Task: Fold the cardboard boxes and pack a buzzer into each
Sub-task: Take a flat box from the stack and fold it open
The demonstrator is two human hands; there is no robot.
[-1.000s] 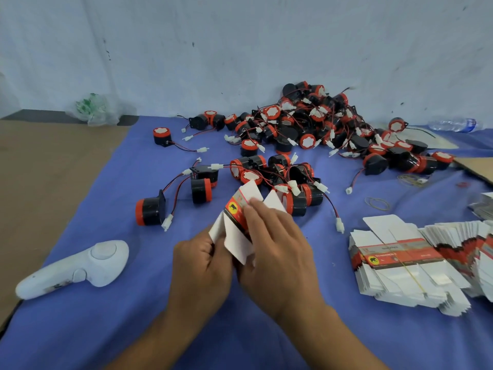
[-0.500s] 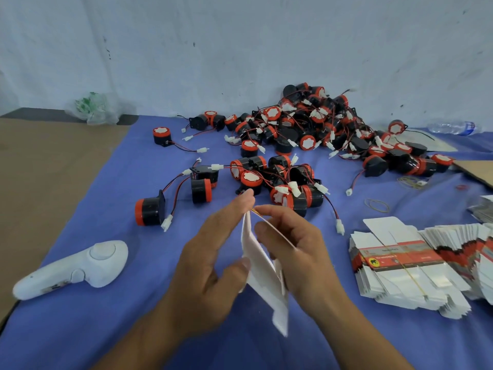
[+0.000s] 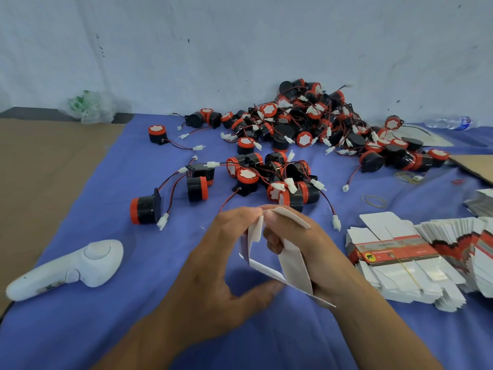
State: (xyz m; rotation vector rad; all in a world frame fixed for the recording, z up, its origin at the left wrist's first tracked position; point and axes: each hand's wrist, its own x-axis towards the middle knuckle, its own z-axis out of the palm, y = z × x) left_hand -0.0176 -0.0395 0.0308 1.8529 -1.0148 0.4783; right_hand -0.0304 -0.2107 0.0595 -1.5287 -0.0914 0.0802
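left grip (image 3: 213,276) and right grip (image 3: 322,249) both pinch a half-opened box (image 3: 294,264); buzzers (image 3: 246,178) lie just beyond, flat boxes (image 3: 394,256) at right, controller (image 3: 69,268) at left on the counter (image 3: 133,329).

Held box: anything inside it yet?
The cardboard box is half-opened between the left hand and right hand. Only white inner panels show, nothing packed. The right fingers cover its upper end.

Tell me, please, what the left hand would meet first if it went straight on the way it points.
Past the flat box it pinches, the left hand would likely reach the nearest clump of buzzers, though depth is unclear.
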